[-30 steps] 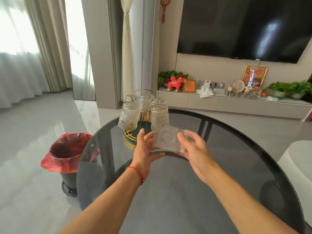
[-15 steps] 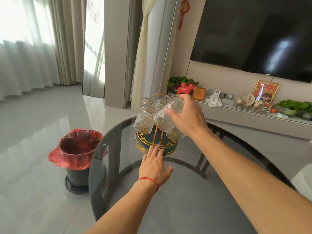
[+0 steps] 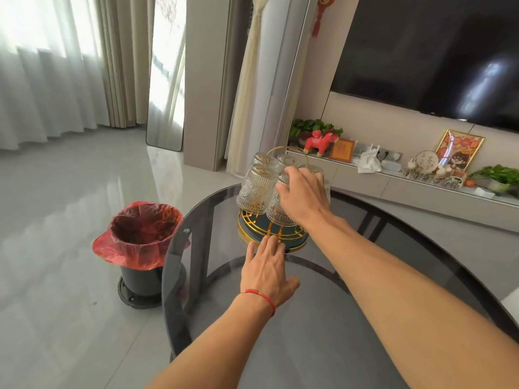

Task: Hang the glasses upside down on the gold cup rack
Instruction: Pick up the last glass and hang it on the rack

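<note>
While the right hand [image 3: 304,196] grips a ribbed glass [image 3: 280,202] mouth-down on the gold cup rack [image 3: 271,234], left hand [image 3: 266,269] lies open on the counter [image 3: 323,318]; apparently the last.

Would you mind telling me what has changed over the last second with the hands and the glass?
The right hand carried the glass from above the table up onto the gold rack, where it now hangs upside down. The left hand let go and settled at the rack's base. The other glasses stayed hanging.
</note>
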The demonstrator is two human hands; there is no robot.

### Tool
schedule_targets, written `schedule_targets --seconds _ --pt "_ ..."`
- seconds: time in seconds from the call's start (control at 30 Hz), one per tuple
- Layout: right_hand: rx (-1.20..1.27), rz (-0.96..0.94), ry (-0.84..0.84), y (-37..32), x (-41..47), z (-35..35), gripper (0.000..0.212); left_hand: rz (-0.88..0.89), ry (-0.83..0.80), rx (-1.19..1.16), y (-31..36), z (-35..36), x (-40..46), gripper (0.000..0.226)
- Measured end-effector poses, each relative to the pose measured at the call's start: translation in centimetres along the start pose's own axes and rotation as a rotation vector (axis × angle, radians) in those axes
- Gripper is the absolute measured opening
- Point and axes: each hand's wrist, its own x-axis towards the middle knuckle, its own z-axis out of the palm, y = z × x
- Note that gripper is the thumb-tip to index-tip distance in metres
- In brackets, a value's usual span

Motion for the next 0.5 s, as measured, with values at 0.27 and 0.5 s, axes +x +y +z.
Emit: schedule_targets --seconds 0.27,0.5 --pt "-0.123 -0.087 -0.015 0.7 0.1 1.7 0.046 0.048 -0.012 -0.048 -0.9 -0.1 -0.4 0.07" --pt "-0.179 -0.061 -0.133 1.3 0.8 1.6 0.053 0.045 -0.061 -0.075 -1.3 -0.2 -0.7 0.07"
